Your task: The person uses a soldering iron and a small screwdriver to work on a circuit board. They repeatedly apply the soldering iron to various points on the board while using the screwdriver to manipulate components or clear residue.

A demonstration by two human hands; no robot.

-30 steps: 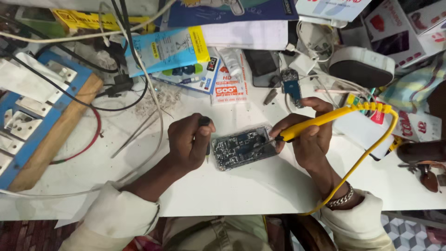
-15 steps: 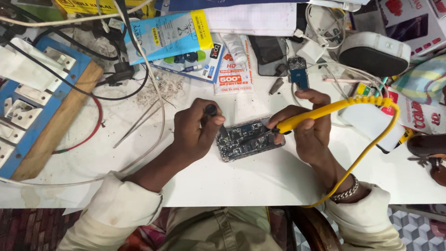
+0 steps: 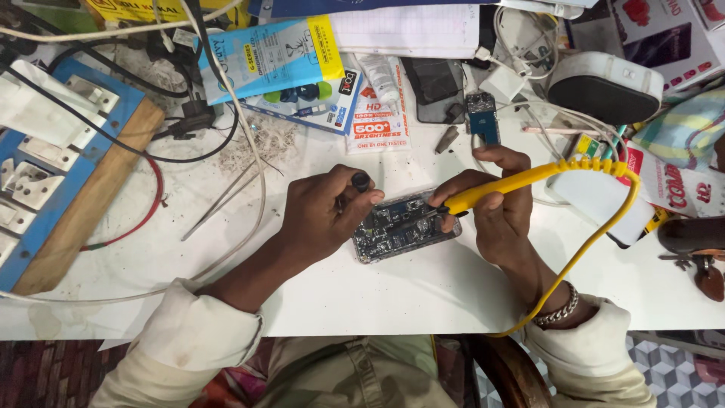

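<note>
White table [image 3: 393,302]: left hand [image 3: 321,215] steadies circuit board [image 3: 404,227], right hand [image 3: 498,215] grips soldering iron [image 3: 502,187]

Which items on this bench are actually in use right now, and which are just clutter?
In use:
- left hand steadying the opened phone, with a small black tool
- right hand holding the yellow soldering iron, tip on the phone

Lying about:
- tweezers
- blue accessory packet
- small blue circuit board
- white and black speaker
- blue switchboard
</note>
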